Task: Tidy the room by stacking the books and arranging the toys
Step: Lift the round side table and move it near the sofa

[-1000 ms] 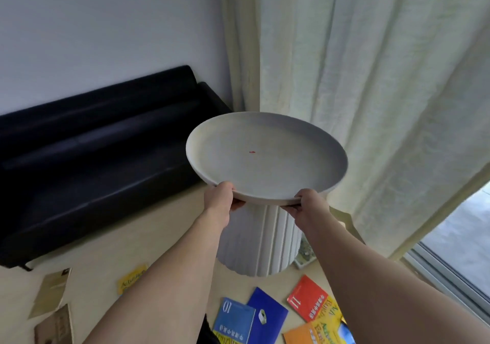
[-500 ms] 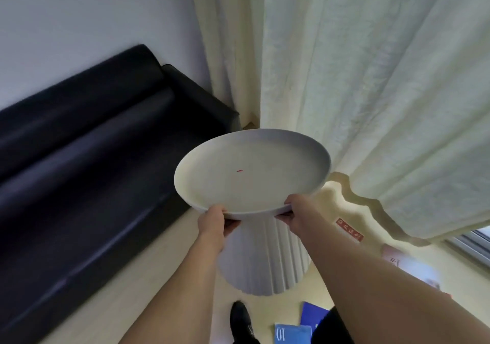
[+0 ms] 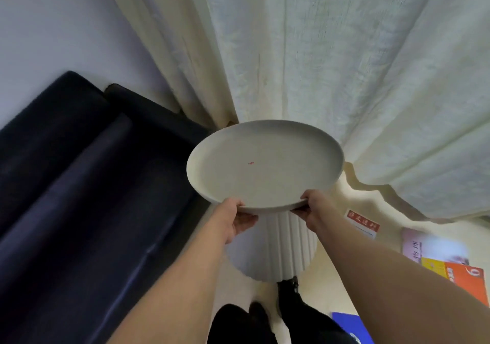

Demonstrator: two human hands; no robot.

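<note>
Hands [image 3: 273, 215] gripping table [image 3: 265, 142] rim, books [image 3: 450, 261] right

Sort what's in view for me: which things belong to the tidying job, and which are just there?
Part of the job:
red-and-white book
pink book
orange book
blue book
round side table, gripped at its near rim by left hand and right hand

Just there:
black sofa
curtain

Scattered books [image 3: 450, 261] flat on floor, right.
</note>
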